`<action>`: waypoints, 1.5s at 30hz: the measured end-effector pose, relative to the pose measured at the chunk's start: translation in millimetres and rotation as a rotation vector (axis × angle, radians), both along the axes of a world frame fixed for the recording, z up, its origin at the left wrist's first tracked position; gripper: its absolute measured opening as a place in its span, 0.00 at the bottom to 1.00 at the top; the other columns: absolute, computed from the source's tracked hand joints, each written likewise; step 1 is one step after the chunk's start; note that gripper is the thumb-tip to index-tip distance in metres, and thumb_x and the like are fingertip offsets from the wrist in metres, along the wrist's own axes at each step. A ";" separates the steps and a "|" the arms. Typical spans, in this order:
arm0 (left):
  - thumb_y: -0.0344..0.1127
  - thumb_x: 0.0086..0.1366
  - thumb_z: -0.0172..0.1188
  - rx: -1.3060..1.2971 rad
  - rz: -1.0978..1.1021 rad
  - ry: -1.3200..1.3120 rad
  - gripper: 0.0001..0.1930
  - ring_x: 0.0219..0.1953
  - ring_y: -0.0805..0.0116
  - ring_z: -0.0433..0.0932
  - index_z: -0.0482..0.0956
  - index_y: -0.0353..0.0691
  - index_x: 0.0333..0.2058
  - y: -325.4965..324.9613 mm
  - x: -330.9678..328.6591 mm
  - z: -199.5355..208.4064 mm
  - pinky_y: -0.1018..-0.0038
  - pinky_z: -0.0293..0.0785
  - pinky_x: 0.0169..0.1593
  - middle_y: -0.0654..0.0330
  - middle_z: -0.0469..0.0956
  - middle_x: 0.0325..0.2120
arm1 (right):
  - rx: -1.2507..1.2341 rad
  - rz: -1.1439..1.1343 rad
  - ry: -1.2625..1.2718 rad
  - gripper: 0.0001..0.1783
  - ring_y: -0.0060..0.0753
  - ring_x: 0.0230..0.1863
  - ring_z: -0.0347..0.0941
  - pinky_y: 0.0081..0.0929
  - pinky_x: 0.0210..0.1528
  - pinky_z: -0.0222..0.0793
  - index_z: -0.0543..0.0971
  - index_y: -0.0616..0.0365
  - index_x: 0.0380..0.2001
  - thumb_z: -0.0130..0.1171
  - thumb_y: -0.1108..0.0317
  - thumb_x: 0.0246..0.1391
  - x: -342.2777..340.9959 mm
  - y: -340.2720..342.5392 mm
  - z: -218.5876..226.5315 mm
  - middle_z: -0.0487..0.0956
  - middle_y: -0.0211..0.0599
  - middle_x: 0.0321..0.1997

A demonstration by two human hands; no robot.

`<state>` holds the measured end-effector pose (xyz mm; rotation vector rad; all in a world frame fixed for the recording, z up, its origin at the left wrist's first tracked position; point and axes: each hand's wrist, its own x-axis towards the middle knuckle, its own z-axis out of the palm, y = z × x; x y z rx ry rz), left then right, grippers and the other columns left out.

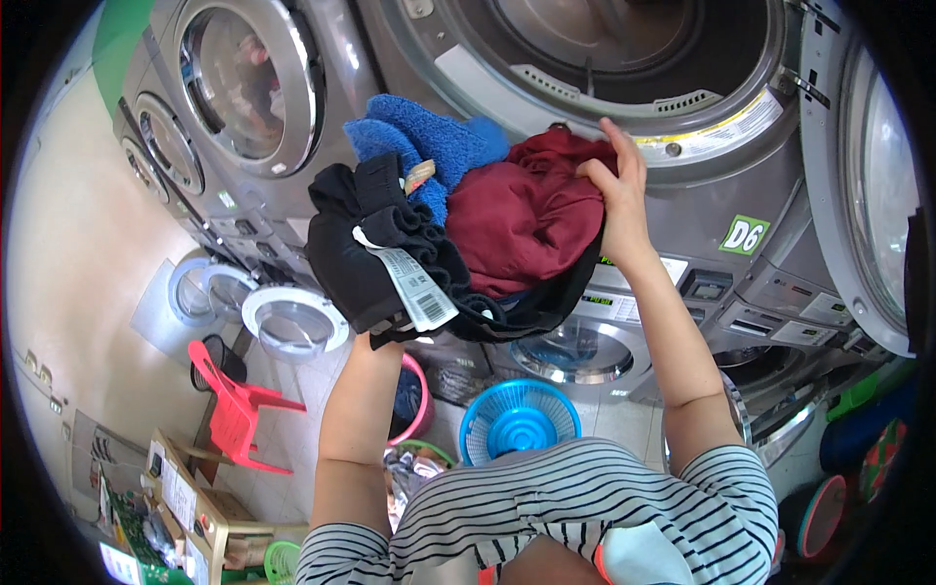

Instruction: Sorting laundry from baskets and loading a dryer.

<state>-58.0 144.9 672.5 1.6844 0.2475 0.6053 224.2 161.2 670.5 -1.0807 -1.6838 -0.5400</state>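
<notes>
A bundle of laundry is held up in front of a large open dryer drum (604,49). In it are a maroon cloth (526,214), a blue terry towel (429,136) and a black garment (341,253) with a white care label (419,292). My right hand (624,190) grips the bundle's right side, thumb and fingers against the maroon cloth, just below the drum's rim. From below, my left wrist (382,346) runs up under the black garment, supporting the bundle; that hand's fingers are hidden.
The dryer's round door (877,195) stands open at right. Below are a blue basket (517,419) and a pink tub (414,400) with clothes in it. More machines line the left, including an open washer door (292,322). A red chair (234,409) and wooden table (185,487) stand at left.
</notes>
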 end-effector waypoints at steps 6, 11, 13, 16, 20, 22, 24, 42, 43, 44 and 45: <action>0.39 0.66 0.47 -0.197 0.058 -0.085 0.23 0.54 0.54 0.68 0.64 0.42 0.58 -16.7 -53.3 -44.2 0.62 0.67 0.54 0.57 0.69 0.54 | -0.847 0.643 0.659 0.09 0.11 0.29 0.65 0.12 0.31 0.59 0.69 0.58 0.26 0.60 0.76 0.44 -3.9 -26.8 -30.2 0.70 0.20 0.24; 0.42 0.65 0.48 -0.416 0.076 -0.176 0.23 0.54 0.52 0.68 0.64 0.43 0.58 -49.0 -85.3 -108.8 0.60 0.68 0.53 0.56 0.68 0.54 | -1.190 1.023 0.682 0.15 0.13 0.32 0.70 0.12 0.37 0.65 0.70 0.59 0.31 0.65 0.74 0.39 -8.5 -53.0 -57.5 0.74 0.23 0.29; 0.42 0.65 0.48 -0.497 0.077 -0.214 0.24 0.54 0.51 0.68 0.64 0.43 0.58 -62.9 -89.5 -134.0 0.60 0.68 0.53 0.56 0.68 0.54 | -1.350 1.173 0.666 0.19 0.17 0.34 0.71 0.12 0.40 0.65 0.71 0.60 0.36 0.66 0.71 0.40 -14.4 -65.5 -56.4 0.76 0.27 0.33; 0.44 0.65 0.48 -0.604 0.063 -0.270 0.24 0.54 0.50 0.68 0.64 0.44 0.58 -91.7 -97.1 -169.8 0.59 0.68 0.53 0.56 0.68 0.54 | -1.456 1.146 0.933 0.15 0.22 0.34 0.75 0.18 0.39 0.72 0.71 0.64 0.37 0.62 0.70 0.48 -8.0 -56.9 -65.1 0.77 0.36 0.35; 0.46 0.64 0.49 -0.703 0.056 -0.343 0.25 0.54 0.48 0.68 0.64 0.45 0.58 -118.8 -96.9 -199.1 0.57 0.69 0.52 0.56 0.68 0.55 | -1.405 1.297 1.006 0.11 0.26 0.34 0.77 0.21 0.40 0.74 0.71 0.65 0.37 0.57 0.71 0.53 -28.7 -54.7 -55.7 0.78 0.40 0.35; 0.46 0.64 0.49 -0.736 0.059 -0.380 0.25 0.54 0.47 0.68 0.64 0.45 0.58 -128.9 -91.8 -209.9 0.57 0.69 0.52 0.56 0.68 0.55 | -1.365 1.321 1.071 0.11 0.28 0.35 0.77 0.22 0.42 0.74 0.71 0.65 0.38 0.55 0.71 0.54 -31.1 -54.1 -55.7 0.77 0.41 0.36; 0.47 0.64 0.49 -0.765 0.069 -0.418 0.26 0.54 0.46 0.68 0.64 0.45 0.58 -132.5 -92.4 -218.3 0.56 0.69 0.51 0.55 0.68 0.55 | -1.326 1.351 1.132 0.10 0.30 0.37 0.77 0.24 0.43 0.74 0.71 0.66 0.39 0.53 0.71 0.55 -32.1 -55.3 -53.0 0.77 0.42 0.37; 0.50 0.61 0.53 -0.623 0.694 -0.447 0.26 0.49 0.44 0.70 0.66 0.46 0.56 -272.2 -165.6 -245.7 0.56 0.71 0.46 0.55 0.70 0.51 | -1.111 1.289 1.178 0.12 0.32 0.45 0.75 0.31 0.50 0.71 0.73 0.62 0.44 0.52 0.70 0.58 -69.7 -7.4 -49.4 0.78 0.39 0.43; 0.50 0.60 0.53 -0.577 0.795 -0.404 0.26 0.48 0.45 0.71 0.67 0.46 0.55 -298.6 -158.8 -247.9 0.57 0.71 0.46 0.55 0.70 0.50 | -1.150 1.204 1.069 0.12 0.27 0.42 0.75 0.26 0.46 0.71 0.73 0.61 0.44 0.53 0.70 0.57 -100.1 -7.6 -61.1 0.78 0.35 0.40; 0.49 0.60 0.53 -0.529 0.892 -0.357 0.26 0.48 0.45 0.71 0.67 0.46 0.54 -309.2 -158.5 -246.0 0.58 0.71 0.45 0.55 0.71 0.49 | -1.197 1.116 1.036 0.10 0.24 0.39 0.75 0.24 0.44 0.71 0.73 0.59 0.42 0.54 0.70 0.57 -128.6 -10.1 -71.9 0.78 0.32 0.38; 0.49 0.60 0.54 -0.483 1.001 -0.311 0.25 0.47 0.46 0.72 0.68 0.46 0.54 -303.6 -146.4 -244.8 0.58 0.71 0.45 0.55 0.72 0.49 | -1.324 1.181 1.034 0.08 0.24 0.37 0.75 0.24 0.43 0.71 0.74 0.58 0.40 0.54 0.71 0.57 -157.7 -13.7 -82.4 0.78 0.31 0.36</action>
